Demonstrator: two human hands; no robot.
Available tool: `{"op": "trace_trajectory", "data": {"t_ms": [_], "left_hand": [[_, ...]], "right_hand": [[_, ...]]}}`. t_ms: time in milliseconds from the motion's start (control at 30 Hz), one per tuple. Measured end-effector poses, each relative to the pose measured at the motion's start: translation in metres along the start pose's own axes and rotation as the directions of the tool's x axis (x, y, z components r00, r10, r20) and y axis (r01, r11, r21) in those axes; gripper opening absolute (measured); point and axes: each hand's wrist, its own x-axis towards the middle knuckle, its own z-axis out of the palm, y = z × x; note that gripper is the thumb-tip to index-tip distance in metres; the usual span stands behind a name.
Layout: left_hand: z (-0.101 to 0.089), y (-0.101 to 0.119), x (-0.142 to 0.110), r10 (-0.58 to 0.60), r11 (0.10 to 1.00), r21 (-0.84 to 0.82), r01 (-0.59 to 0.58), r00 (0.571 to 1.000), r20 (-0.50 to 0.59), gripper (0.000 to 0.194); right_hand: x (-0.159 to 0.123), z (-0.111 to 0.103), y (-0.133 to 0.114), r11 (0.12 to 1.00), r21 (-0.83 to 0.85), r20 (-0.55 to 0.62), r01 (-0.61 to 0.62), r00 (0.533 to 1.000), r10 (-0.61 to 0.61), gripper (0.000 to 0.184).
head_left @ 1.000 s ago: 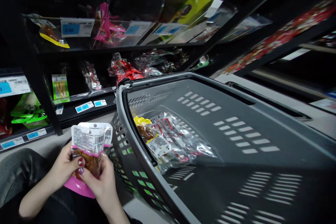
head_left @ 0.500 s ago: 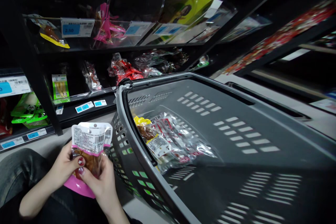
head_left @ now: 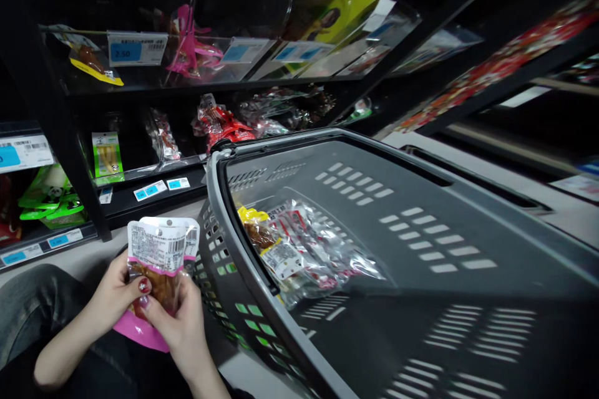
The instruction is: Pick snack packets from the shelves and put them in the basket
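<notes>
Left hand (head_left: pixel 110 293) and right hand (head_left: pixel 183 321): both grips closed around the same load, at least 2 overlapping pink-and-white packets (head_left: pixel 156 246). The packets are held above the lap, to the left of the shopping basket (head_left: pixel 412 277). Orientation: white printed end up, barcode visible, pink end down. Both thumbs press on the front face, over the clear section with brown contents; the thumb tips are just beside each other. The other fingers are largely hidden.

The grey basket has slotted walls. It contains clear and silver packs (head_left: pixel 306 243) and, at the left end of the pile, a yellow-topped pack (head_left: pixel 255 224).

Behind the hands and basket is a dark shelf unit (head_left: pixel 154 84). Upper level: a price label (head_left: pixel 137 48) reading 2.50, with pink packs (head_left: pixel 189 50) to its right. Lower level: 1 upright green packet (head_left: pixel 108 157) at left and red packs (head_left: pixel 227 128) near the basket rim.
</notes>
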Motion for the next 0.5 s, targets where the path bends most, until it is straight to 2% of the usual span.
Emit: {"op": "trace_trajectory", "data": {"t_ms": [200, 300, 400, 500], "left_hand": [[0.001, 0.005, 0.001, -0.011, 1.0, -0.008, 0.011, 1.0, 0.014, 0.052], [0.001, 0.004, 0.003, -0.016, 1.0, -0.015, 0.016, 1.0, 0.006, 0.057], [0.0, 0.0, 0.0, -0.012, 1.0, 0.005, 0.012, 1.0, -0.001, 0.061], [-0.003, 0.003, -0.002, -0.009, 0.998, 0.063, 0.008, 1.0, 0.024, 0.057]], "right_hand": [[-0.002, 0.001, 0.001, 0.999, 0.01, -0.051, -0.035, 0.998, 0.035, 0.04], [0.0, 0.0, 0.002, 0.999, 0.009, -0.014, -0.036, 0.999, 0.037, 0.04], [0.003, -0.001, 0.005, 0.999, -0.042, -0.01, 0.002, 1.0, -0.002, 0.038], [0.002, -0.002, 0.012, 0.994, -0.086, -0.104, 0.073, 0.991, -0.082, 0.038]]}}
